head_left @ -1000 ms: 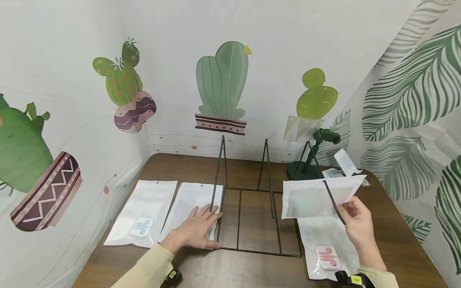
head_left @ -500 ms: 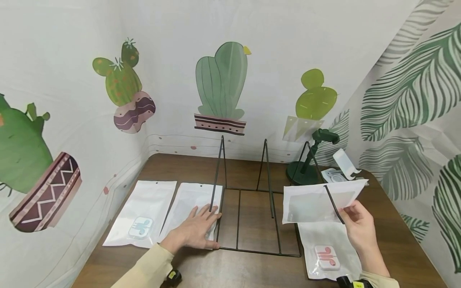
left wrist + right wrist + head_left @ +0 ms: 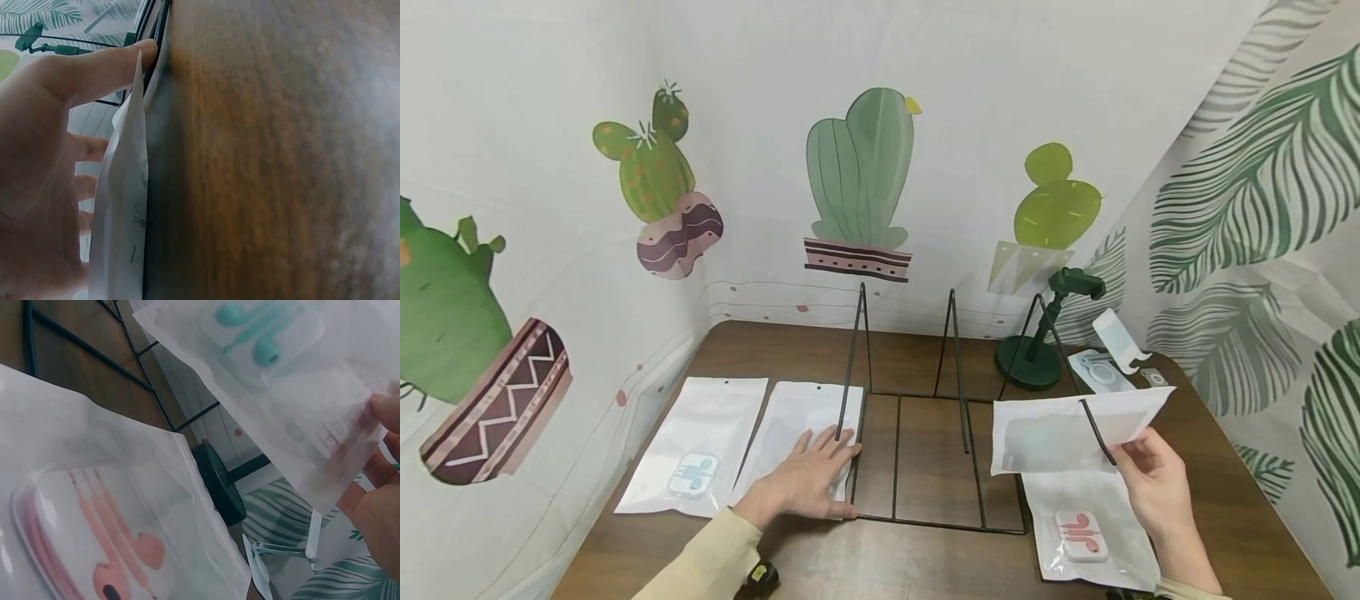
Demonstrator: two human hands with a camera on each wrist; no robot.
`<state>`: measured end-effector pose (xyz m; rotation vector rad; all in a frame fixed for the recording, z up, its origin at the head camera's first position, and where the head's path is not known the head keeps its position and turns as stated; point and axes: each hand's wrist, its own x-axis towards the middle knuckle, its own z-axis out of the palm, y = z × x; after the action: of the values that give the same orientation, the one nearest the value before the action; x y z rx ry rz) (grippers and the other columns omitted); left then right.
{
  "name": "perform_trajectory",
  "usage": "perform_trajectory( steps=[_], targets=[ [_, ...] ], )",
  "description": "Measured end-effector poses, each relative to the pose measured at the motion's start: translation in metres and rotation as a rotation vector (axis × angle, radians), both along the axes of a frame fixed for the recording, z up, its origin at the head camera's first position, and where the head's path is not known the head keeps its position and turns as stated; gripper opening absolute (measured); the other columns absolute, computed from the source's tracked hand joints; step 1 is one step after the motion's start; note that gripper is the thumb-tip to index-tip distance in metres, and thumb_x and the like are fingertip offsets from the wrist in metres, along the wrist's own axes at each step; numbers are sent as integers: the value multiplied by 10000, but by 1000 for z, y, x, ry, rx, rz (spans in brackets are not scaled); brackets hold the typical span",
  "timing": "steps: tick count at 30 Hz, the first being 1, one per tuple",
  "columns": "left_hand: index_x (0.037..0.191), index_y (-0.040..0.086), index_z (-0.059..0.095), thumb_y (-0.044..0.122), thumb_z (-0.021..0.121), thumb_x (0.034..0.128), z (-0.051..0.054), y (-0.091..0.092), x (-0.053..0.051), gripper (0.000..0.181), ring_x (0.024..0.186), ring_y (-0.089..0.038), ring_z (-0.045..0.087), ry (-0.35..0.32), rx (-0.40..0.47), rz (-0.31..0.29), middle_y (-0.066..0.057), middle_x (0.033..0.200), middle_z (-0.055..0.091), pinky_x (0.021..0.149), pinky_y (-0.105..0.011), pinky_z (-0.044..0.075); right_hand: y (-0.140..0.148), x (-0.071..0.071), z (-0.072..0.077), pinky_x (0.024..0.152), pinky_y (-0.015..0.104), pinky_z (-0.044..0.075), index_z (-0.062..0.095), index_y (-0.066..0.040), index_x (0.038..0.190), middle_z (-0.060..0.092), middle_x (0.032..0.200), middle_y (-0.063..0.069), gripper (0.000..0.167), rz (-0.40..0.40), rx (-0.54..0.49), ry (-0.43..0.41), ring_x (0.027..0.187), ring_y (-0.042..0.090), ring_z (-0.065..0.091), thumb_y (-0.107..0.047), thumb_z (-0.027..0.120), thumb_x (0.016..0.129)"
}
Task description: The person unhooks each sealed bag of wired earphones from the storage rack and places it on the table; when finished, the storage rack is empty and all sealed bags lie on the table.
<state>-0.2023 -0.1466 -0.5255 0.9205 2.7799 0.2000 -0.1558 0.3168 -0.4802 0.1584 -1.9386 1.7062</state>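
Observation:
A black wire rack (image 3: pixel 898 458) with three slanting prongs stands on the table. My right hand (image 3: pixel 1157 479) pinches the right edge of a white pouch (image 3: pixel 1045 442). The right prong's lower end shows in front of this pouch, its upper part behind the top edge. In the right wrist view, teal earphones (image 3: pixel 265 353) in a clear case show through that pouch. With fingers spread, my left hand (image 3: pixel 808 475) rests on a flat white pouch (image 3: pixel 790 408) and the rack's left side; the thumb (image 3: pixel 112 69) lies by the wire in the left wrist view.
Another white pouch (image 3: pixel 715 417) with pale blue earphones lies at far left. Under the raised pouch is one with pink earphones (image 3: pixel 1081 536). A green stand (image 3: pixel 1030 367), a white phone holder (image 3: pixel 1118 340) and a small packet (image 3: pixel 1097 371) are at the back right.
My right hand has moved slightly down and to the right, and the pouch it holds has come down along the prong. My left hand has stayed in place.

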Motion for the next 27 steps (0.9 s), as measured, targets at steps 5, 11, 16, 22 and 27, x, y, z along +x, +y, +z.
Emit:
perform_trajectory(
  steps=[5, 11, 16, 22, 27],
  targets=[
    [1519, 167, 327, 759, 584, 761, -1, 0, 0, 995, 1480, -369, 187, 4, -3, -2, -112, 1613, 225, 1158, -645, 135, 0, 5, 0, 669, 101, 491, 635, 62, 941, 716, 857, -92, 310, -5, -7, 1, 763, 9, 640, 295, 480, 807],
    [1521, 170, 326, 761, 578, 764, -1, 0, 0, 993, 1482, -364, 184, 3, -6, -2, -104, 1616, 221, 1160, -641, 137, 1, 11, 0, 656, 106, 488, 651, 50, 955, 706, 845, -80, 344, -15, 0, 8, 741, 14, 633, 304, 483, 797],
    [1520, 170, 328, 760, 582, 762, -1, 0, -1, 993, 1481, -364, 186, 8, -10, -5, -99, 1616, 223, 1158, -643, 141, 2, 14, 0, 660, 112, 495, 651, 58, 955, 708, 851, -66, 359, -1, -6, 25, 748, 21, 640, 321, 476, 784],
    [1520, 169, 329, 760, 583, 762, -1, 0, -1, 994, 1483, -357, 182, 4, -8, -5, -98, 1616, 228, 1157, -643, 142, 3, 18, 0, 684, 114, 503, 651, 63, 944, 719, 873, -45, 370, 43, -48, 49, 785, 30, 658, 334, 463, 776],
    [1522, 173, 324, 768, 572, 765, -1, 0, -1, 994, 1485, -353, 175, -3, -12, -4, -99, 1618, 221, 1159, -641, 138, 3, 22, 1, 685, 116, 504, 650, 81, 958, 722, 879, -40, 347, 44, -54, 42, 794, 31, 661, 327, 482, 780]
  ],
)
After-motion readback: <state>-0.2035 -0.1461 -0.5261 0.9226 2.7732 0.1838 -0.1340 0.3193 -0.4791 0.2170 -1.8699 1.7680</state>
